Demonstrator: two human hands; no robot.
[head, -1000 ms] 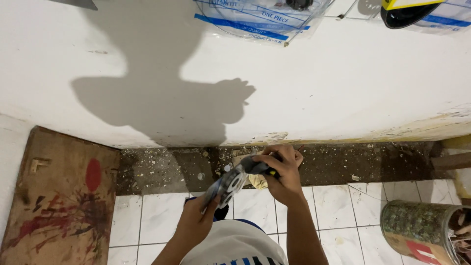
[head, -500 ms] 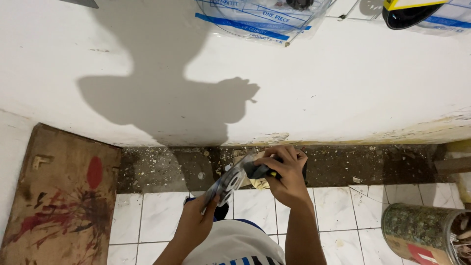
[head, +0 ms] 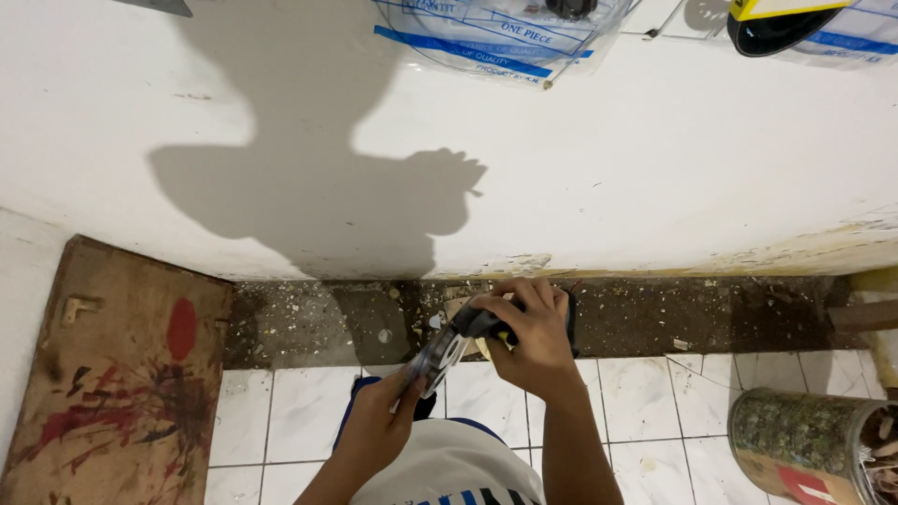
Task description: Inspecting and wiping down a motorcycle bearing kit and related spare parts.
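Observation:
My right hand (head: 531,337) grips the dark body of a small hand-held power tool (head: 482,324) low against the foot of the white wall (head: 309,178). My left hand (head: 379,416) holds the tool's round metal disc end (head: 440,357), fingers pinched on it. Both hands meet just above the white floor tiles (head: 299,411), over a dirty strip of bare floor (head: 309,323) littered with plaster crumbs. What lies under my right palm is hidden.
A paint-stained wooden board (head: 103,374) leans at the left. A rusty tin can (head: 804,444) with bits inside stands at the lower right. Clear plastic bags (head: 496,37) and a yellow-and-black object (head: 776,23) hang on the wall above.
The hands keep their hold on the tool; the view has shifted slightly, and the right hand sits a little further right and lower.

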